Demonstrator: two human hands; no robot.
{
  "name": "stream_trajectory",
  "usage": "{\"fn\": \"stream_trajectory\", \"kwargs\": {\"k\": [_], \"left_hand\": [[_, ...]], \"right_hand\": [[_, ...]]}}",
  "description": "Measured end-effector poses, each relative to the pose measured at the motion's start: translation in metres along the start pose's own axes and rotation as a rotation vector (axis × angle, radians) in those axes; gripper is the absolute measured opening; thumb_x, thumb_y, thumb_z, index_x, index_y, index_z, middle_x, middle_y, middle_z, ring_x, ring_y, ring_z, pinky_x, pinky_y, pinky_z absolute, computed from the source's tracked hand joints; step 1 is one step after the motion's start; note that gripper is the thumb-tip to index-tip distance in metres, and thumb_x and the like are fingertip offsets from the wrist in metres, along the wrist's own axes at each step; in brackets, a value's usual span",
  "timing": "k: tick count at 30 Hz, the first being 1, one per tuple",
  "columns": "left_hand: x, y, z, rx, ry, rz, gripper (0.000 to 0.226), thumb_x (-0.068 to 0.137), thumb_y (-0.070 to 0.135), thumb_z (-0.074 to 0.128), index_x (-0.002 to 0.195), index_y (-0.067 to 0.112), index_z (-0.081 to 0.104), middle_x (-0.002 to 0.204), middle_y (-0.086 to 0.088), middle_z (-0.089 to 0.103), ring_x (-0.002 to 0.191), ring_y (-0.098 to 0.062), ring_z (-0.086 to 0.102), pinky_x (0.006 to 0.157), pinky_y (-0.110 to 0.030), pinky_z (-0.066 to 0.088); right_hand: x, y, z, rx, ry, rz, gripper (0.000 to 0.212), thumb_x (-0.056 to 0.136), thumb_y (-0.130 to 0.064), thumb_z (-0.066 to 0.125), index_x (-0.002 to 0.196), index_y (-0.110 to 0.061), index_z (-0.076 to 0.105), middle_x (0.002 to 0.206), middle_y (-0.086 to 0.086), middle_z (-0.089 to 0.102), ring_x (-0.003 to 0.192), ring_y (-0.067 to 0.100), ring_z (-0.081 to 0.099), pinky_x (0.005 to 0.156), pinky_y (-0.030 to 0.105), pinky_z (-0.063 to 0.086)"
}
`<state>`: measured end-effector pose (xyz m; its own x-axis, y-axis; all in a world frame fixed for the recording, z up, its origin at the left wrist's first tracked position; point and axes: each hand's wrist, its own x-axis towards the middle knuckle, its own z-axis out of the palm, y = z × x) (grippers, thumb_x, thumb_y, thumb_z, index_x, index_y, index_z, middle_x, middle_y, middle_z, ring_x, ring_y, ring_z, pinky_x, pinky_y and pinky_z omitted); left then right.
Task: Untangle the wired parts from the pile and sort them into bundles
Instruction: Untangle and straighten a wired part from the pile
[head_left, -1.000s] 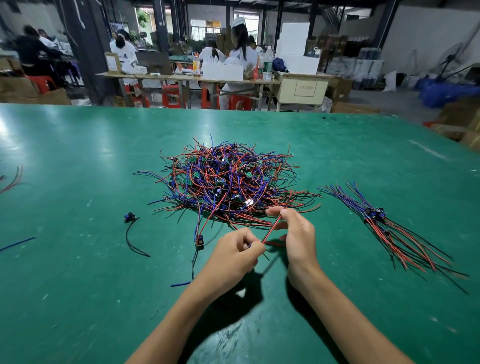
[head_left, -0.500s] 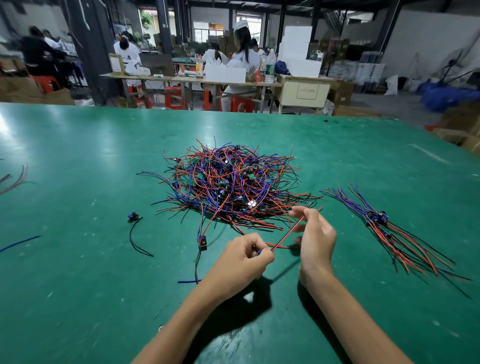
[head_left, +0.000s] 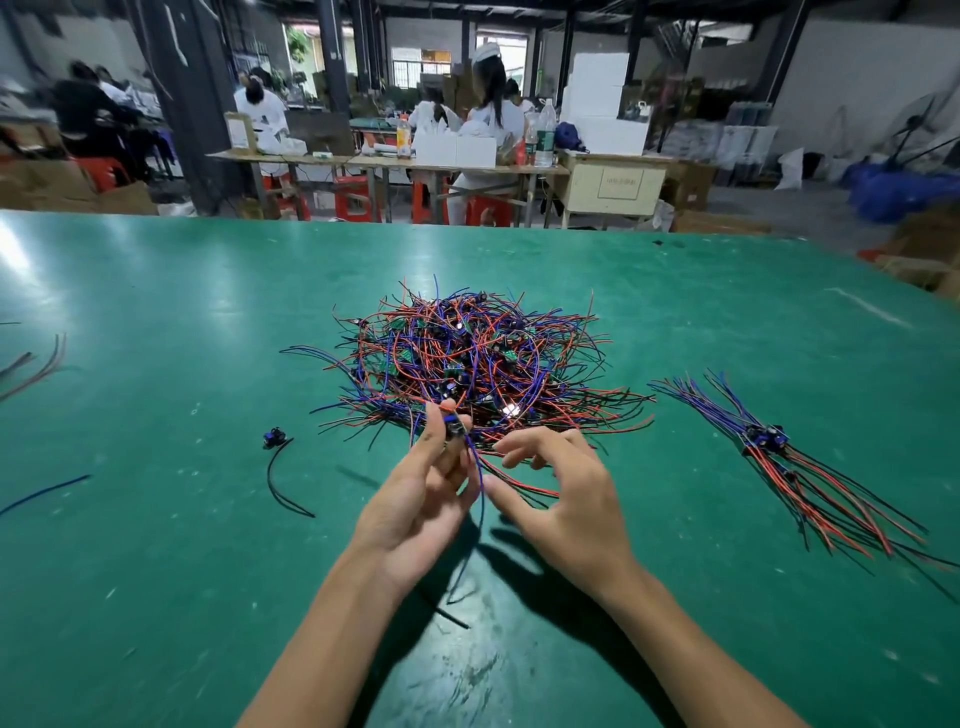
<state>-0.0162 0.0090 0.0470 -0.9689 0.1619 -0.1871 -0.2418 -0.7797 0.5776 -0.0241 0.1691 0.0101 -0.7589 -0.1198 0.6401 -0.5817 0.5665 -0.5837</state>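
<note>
left hand (head_left: 421, 499) lifted, pinching wired part (head_left: 453, 429), right hand (head_left: 566, 499) released, fingers spread

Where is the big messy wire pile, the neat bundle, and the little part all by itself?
Messy wire pile (head_left: 467, 358), head view, middle of the tangle.
Neat bundle (head_left: 763, 439), head view, on its blue parts.
Lone part (head_left: 272, 438), head view, on its small blue body.
</note>
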Motion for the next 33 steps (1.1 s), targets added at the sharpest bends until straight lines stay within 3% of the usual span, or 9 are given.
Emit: {"fn": "stream_trajectory", "kwargs": {"k": [3, 8, 19, 21, 25, 27, 29, 31, 33], "left_hand": [[-0.001, -0.005, 0.003, 0.051, 0.006, -0.015, 0.019, 0.078, 0.036, 0.067, 0.089, 0.022, 0.076, 0.076, 0.004, 0.065, 0.058, -0.004, 0.055, 0.05, -0.017, 0.045], [0.004, -0.012, -0.002, 0.078, -0.056, 0.067, 0.023, 0.078, 0.023, 0.07, 0.096, 0.014, 0.06, 0.075, 0.002, 0.067, 0.068, -0.007, 0.067, 0.066, -0.018, 0.057], [0.0, -0.019, -0.001, 0.285, -0.039, 0.173, 0.025, 0.073, 0.015, 0.074, 0.096, 0.012, 0.065, 0.085, -0.006, 0.074, 0.07, -0.012, 0.071, 0.069, -0.02, 0.057], [0.001, -0.019, -0.004, 0.49, -0.043, 0.289, 0.023, 0.076, 0.008, 0.077, 0.096, 0.013, 0.067, 0.086, -0.005, 0.074, 0.075, -0.014, 0.07, 0.072, -0.021, 0.055], [0.006, -0.02, -0.012, 1.136, 0.06, 0.865, 0.018, 0.088, 0.004, 0.075, 0.091, 0.021, 0.07, 0.087, 0.006, 0.072, 0.073, -0.007, 0.064, 0.067, -0.018, 0.047], [0.007, -0.019, -0.015, 1.192, 0.118, 0.96, 0.015, 0.091, 0.011, 0.073, 0.093, 0.025, 0.07, 0.084, 0.008, 0.071, 0.069, -0.011, 0.064, 0.063, -0.015, 0.045], [0.006, -0.018, -0.014, 1.005, 0.104, 0.751, 0.006, 0.093, 0.02, 0.07, 0.099, 0.022, 0.071, 0.083, 0.0, 0.073, 0.065, -0.014, 0.067, 0.062, -0.02, 0.052], [0.004, -0.018, -0.007, 0.807, 0.026, 0.407, 0.025, 0.092, 0.033, 0.065, 0.103, 0.013, 0.072, 0.086, -0.011, 0.076, 0.067, -0.02, 0.07, 0.063, -0.028, 0.057], [0.001, -0.018, -0.005, 0.784, -0.069, 0.208, 0.033, 0.092, 0.035, 0.062, 0.103, 0.006, 0.075, 0.091, -0.015, 0.077, 0.072, -0.022, 0.072, 0.068, -0.03, 0.062]], "right_hand": [[0.0, -0.001, 0.0, -0.008, -0.005, -0.028, 0.033, 0.077, -0.047, 0.084, 0.102, -0.032, 0.069, 0.088, -0.02, 0.068, 0.089, 0.005, 0.056, 0.08, 0.024, 0.048], [0.003, -0.008, -0.004, 0.172, 0.116, 0.058, 0.023, 0.082, -0.052, 0.076, 0.093, -0.033, 0.072, 0.087, -0.02, 0.069, 0.085, 0.009, 0.061, 0.072, 0.012, 0.039], [0.018, -0.018, -0.016, 0.93, 0.184, 0.757, 0.024, 0.076, -0.04, 0.075, 0.08, -0.017, 0.071, 0.076, 0.001, 0.076, 0.062, 0.007, 0.065, 0.057, 0.017, 0.049], [0.02, -0.015, -0.021, 1.054, 0.174, 0.85, 0.017, 0.086, -0.032, 0.072, 0.084, -0.017, 0.066, 0.077, 0.0, 0.075, 0.065, 0.008, 0.07, 0.056, 0.017, 0.053], [0.025, -0.012, -0.035, 1.294, 0.087, 1.005, 0.014, 0.074, -0.028, 0.077, 0.079, -0.019, 0.069, 0.068, 0.0, 0.064, 0.053, 0.006, 0.061, 0.047, 0.016, 0.05], [0.024, -0.011, -0.037, 1.284, -0.012, 1.015, 0.01, 0.07, -0.029, 0.08, 0.07, -0.021, 0.074, 0.07, 0.0, 0.064, 0.05, 0.005, 0.056, 0.045, 0.015, 0.047], [0.02, -0.009, -0.033, 1.095, -0.102, 0.958, 0.017, 0.071, -0.035, 0.081, 0.072, -0.023, 0.07, 0.07, -0.002, 0.066, 0.05, 0.004, 0.054, 0.045, 0.015, 0.046], [0.016, -0.007, -0.025, 0.879, -0.127, 0.815, 0.023, 0.071, -0.039, 0.082, 0.073, -0.021, 0.068, 0.066, 0.0, 0.066, 0.049, 0.006, 0.053, 0.044, 0.017, 0.043], [0.012, -0.005, -0.017, 0.664, -0.118, 0.612, 0.02, 0.079, -0.031, 0.083, 0.072, -0.018, 0.07, 0.06, 0.003, 0.067, 0.045, 0.009, 0.051, 0.042, 0.019, 0.04]]}}
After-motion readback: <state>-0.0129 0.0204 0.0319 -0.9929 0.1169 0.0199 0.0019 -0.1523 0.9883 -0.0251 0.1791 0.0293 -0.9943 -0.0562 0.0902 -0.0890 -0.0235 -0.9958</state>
